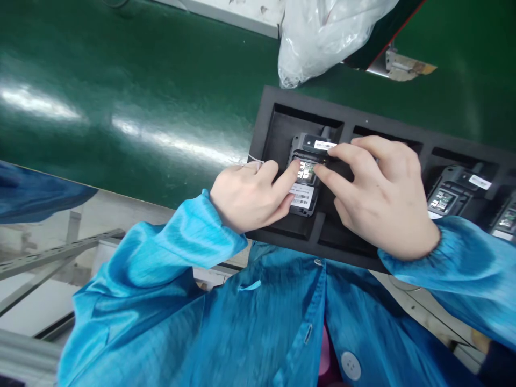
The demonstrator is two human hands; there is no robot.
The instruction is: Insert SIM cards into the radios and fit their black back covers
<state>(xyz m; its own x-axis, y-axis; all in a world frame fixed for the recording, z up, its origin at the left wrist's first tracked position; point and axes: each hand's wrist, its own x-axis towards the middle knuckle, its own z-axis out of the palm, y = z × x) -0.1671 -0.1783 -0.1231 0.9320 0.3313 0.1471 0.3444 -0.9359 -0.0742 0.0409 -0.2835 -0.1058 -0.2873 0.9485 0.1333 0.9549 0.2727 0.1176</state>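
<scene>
A black handheld device (303, 207) lies in the left compartment of a black foam tray (298, 99). Its back is uncovered, showing metal card slots (305, 171), a barcode label below them and a narrow white label near the top. My left hand (252, 194) is at the device's left side, index fingertip on the slots and thumb by the lower label, the other fingers curled. From the right, my right hand (379, 188) reaches over the tray with fingers apart. Its index fingertip touches beside the slots and another fingertip is at the upper label. Any small part under the fingertips is hidden.
More devices (445, 196) of the same kind lie in compartments to the right. Behind the tray, a clear plastic bag (322, 43) rests on the green tabletop (161, 97). A metal fitting (403, 65) is at the back right. Blue sleeves frame the tray.
</scene>
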